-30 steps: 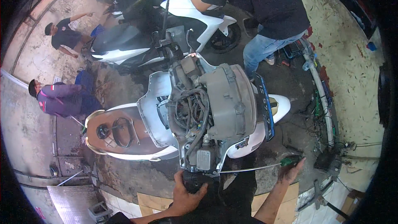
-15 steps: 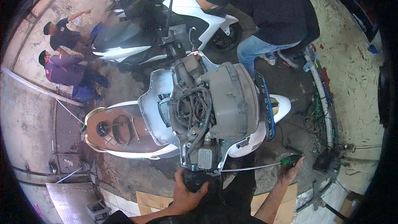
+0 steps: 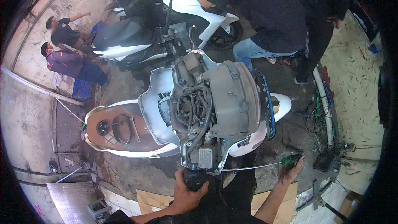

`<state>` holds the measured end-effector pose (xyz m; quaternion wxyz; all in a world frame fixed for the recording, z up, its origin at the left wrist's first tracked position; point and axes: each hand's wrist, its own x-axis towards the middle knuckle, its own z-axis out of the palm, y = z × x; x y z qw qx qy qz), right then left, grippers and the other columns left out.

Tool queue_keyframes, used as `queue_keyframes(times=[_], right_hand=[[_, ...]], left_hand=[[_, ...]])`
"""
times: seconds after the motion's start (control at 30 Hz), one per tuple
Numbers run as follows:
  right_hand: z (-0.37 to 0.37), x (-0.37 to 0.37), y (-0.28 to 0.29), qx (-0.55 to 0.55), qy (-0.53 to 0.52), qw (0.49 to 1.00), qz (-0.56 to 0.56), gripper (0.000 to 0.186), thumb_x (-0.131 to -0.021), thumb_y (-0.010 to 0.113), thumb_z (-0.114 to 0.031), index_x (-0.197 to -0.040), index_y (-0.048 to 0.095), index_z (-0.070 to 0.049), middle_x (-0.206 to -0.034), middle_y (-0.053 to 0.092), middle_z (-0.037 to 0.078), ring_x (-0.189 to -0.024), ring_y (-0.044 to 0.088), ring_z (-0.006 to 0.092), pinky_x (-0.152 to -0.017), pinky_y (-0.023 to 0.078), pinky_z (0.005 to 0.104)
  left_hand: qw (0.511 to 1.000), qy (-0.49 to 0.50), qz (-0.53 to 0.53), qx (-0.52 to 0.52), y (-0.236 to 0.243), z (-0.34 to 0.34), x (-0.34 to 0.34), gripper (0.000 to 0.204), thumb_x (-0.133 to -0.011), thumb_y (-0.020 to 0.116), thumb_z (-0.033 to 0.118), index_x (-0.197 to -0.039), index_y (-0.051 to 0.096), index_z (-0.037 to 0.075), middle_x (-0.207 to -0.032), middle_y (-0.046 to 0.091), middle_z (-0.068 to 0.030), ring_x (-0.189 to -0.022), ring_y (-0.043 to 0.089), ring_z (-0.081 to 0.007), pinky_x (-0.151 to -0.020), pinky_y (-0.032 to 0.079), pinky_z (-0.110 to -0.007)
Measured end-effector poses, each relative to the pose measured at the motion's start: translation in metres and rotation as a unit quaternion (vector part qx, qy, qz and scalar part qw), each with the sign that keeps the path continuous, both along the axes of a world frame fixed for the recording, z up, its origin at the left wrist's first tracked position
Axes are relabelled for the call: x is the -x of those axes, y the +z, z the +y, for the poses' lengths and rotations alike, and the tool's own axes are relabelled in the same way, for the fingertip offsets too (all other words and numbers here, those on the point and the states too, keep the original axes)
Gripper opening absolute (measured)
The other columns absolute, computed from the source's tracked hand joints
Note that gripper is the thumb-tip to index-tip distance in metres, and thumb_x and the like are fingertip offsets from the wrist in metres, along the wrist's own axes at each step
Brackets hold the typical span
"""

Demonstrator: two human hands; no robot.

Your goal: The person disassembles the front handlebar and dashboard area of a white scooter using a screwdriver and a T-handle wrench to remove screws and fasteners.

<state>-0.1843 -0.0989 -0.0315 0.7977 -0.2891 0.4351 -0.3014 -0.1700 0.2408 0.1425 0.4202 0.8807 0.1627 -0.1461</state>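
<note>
A scooter (image 3: 259, 139) with its handlebar cover opened stands crosswise before me, tangled dark wiring (image 3: 195, 108) and a dusty grey headlamp housing (image 3: 230, 99) laid bare. My left hand (image 3: 186, 195) is wrapped round a black rounded part (image 3: 195, 179) at the near end of the handlebar, beside a silver reservoir lid (image 3: 205, 158). Off to the right, my right hand (image 3: 292, 173) grips the green handle of a long screwdriver (image 3: 290, 160). Its thin shank runs left to the edge of the handlebar assembly; what exactly the tip touches is too small to tell.
Beyond stands a white and blue scooter (image 3: 186, 6), with a person in a dark shirt (image 3: 265, 12) bent beside it. Two people sit by the left wall near a blue crate (image 3: 82, 89). A pale pipe (image 3: 325, 108) and cables lie along the right wall.
My hands and the screwdriver look almost unmoved. At the far right another person in dark clothes has stepped further into view, and a seated person on the left has shifted posture.
</note>
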Motion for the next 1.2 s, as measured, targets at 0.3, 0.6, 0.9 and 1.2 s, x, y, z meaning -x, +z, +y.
queue_keyframes(times=[0.3,0.6,0.9,1.2], right_hand=[[-0.009,0.006,-0.017,0.056,0.055,0.994,-0.070,0.031,-0.092,0.050,-0.033,-0.106,0.059,-0.007,-0.099,0.062,0.005,-0.090,0.058,0.0192,-0.079,0.045,0.0315],[-0.007,0.006,-0.014,0.010,0.019,0.999,-0.027,0.038,-0.091,0.052,-0.039,-0.114,0.054,-0.008,-0.104,0.060,0.005,-0.095,0.056,0.0193,-0.080,0.046,0.0338],[-0.017,0.010,-0.026,0.024,0.077,0.995,-0.062,0.038,-0.091,0.054,-0.037,-0.112,0.056,-0.005,-0.099,0.063,0.005,-0.089,0.059,0.0199,-0.077,0.048,0.0342],[-0.004,0.000,-0.003,-0.007,0.031,0.999,-0.011,0.035,-0.093,0.050,-0.036,-0.112,0.056,-0.006,-0.106,0.061,0.005,-0.093,0.057,0.0196,-0.081,0.046,0.0344]], left_hand=[[1.000,0.017,0.019,0.012,-0.004,0.001,0.001,0.079,-0.072,0.077,0.027,-0.126,0.025,0.003,-0.100,0.060,-0.0227,-0.094,0.062,-0.0353,-0.081,0.049,-0.042],[1.000,0.015,0.001,0.014,-0.008,0.007,0.004,0.083,-0.070,0.079,0.030,-0.128,0.025,0.004,-0.103,0.059,-0.0245,-0.095,0.062,-0.0355,-0.081,0.048,-0.042],[0.999,0.024,0.015,0.020,-0.003,-0.005,-0.006,0.074,-0.073,0.076,0.015,-0.125,0.027,-0.001,-0.098,0.060,-0.0191,-0.090,0.062,-0.0267,-0.078,0.049,-0.036],[0.998,0.033,-0.004,0.059,-0.005,-0.003,0.000,0.075,-0.072,0.076,0.015,-0.127,0.027,0.000,-0.101,0.055,-0.0158,-0.091,0.058,-0.0233,-0.081,0.046,-0.035]])
